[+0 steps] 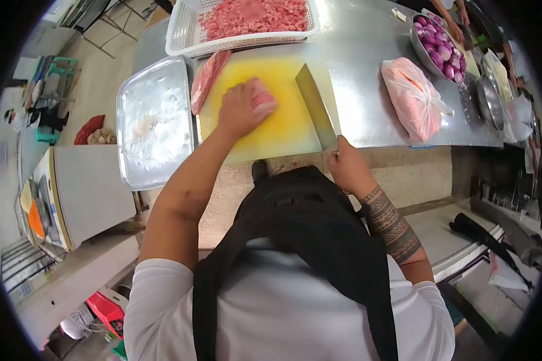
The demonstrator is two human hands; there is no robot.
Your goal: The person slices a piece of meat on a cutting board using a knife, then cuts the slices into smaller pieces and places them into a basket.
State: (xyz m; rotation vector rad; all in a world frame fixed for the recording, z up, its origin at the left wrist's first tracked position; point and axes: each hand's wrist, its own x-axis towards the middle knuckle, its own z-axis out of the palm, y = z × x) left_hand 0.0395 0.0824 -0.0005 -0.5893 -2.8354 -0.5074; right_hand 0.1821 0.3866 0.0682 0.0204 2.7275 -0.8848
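Note:
My left hand is closed around a piece of raw meat on the yellow-stained cutting board. Pink flesh and a pale fatty edge show beyond the fingers; the rest is hidden under the hand. In my right hand is the handle of a cleaver, mostly covered by the fingers. Its broad blade points away from me over the board's right side, apart from the meat. A longer strip of raw meat lies along the board's left edge.
A metal tray sits left of the board. Behind it stands a white basket of diced meat. To the right are a tied plastic bag of pink contents and a bowl of peeled purple onions. Another person's hands show at the far right.

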